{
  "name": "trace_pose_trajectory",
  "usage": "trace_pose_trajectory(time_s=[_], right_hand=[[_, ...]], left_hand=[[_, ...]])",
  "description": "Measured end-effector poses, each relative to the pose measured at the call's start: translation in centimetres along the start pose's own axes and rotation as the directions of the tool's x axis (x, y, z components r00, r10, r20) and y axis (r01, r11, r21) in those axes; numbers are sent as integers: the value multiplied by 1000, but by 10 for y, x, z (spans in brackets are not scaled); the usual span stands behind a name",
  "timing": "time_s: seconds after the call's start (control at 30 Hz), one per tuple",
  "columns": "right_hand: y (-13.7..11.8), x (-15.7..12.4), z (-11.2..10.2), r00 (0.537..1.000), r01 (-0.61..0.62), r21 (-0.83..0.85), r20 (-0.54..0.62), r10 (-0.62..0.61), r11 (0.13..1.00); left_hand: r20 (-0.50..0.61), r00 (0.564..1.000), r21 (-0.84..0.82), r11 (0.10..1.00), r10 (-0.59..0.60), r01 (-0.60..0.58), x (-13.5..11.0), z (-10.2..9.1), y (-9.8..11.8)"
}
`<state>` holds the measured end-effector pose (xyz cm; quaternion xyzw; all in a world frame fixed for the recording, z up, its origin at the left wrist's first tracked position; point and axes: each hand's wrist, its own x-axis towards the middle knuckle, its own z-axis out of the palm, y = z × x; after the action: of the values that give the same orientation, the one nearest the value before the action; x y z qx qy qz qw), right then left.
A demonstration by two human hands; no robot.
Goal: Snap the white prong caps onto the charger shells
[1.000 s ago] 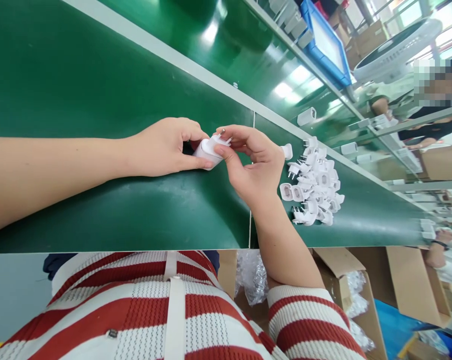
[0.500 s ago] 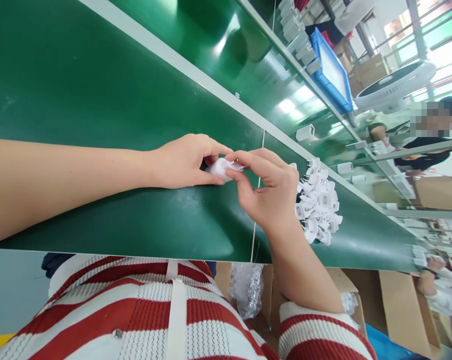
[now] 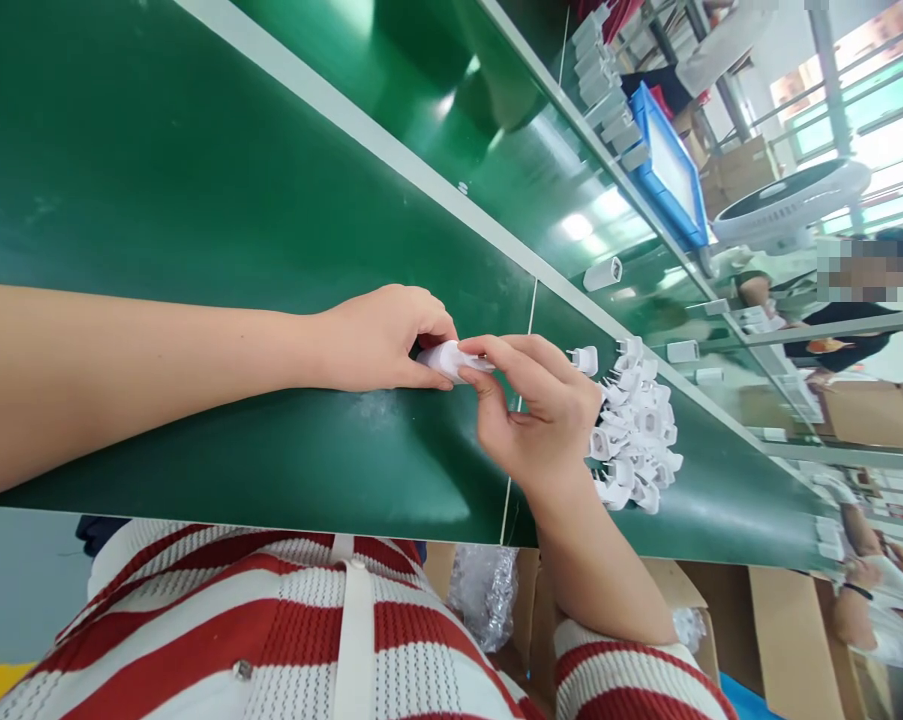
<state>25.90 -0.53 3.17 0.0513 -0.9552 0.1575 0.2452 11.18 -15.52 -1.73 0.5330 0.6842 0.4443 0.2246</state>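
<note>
Low over the green work surface, my left hand is closed around a smooth white plug adapter housing. Thumb and fingers grip its sides, and the palm hides its rear part. My right hand pinches a white plug piece with pins at the housing's right-hand end; the fingertips cover much of it. Whether the two parts are fully joined I cannot tell. Just right of this hand lies a pile of white plug pieces with thin pins, and one loose plug piece beside it.
A white housing lies beyond the pale dividing strip. Farther back are a blue tray and a fan. Below the table edge stand cardboard boxes with bubble wrap. Other people work at the right.
The whole view has shifted slightly, so the hands sit lower in the picture. Both hands keep their grip, and the loose plug piece by the pile shows more fully.
</note>
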Motion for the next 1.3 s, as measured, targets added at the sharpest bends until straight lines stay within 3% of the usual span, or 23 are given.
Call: trace_pose_trajectory(time_s=[0.1,0.3,0.5,0.6,0.73,0.97,1.17,1.3], right_hand=[[-2,0,-1,1000,15,-54,0,-15,998],[1,7,-8,992,-15,-7,122,16,1000],[-5,0,3,998,-43,-82,39,47,996],[-6,-5,6,997,-77,-23,-4,77,997],[-2,-3,12,994,-109,82,-23,111,991],[-1,-3,13,996,-70,-29,-53,68,997],[4,-12,25,989,-108,131,-88,120,985],[8,-14,29,948,-259,355,-85,307,898]], left_hand=[[1,1000,7,1000,8,-8,0,0,1],[-5,1000,-2,1000,-7,7,-1,-1,2],[-35,998,41,998,43,-42,-1,2,-3],[-66,995,84,994,79,-74,-3,5,2],[-84,996,35,999,5,-2,-4,5,3],[-91,994,42,997,-60,64,-6,5,15],[-82,996,26,999,-40,42,-8,4,23],[-87,990,30,994,-107,110,-9,3,24]])
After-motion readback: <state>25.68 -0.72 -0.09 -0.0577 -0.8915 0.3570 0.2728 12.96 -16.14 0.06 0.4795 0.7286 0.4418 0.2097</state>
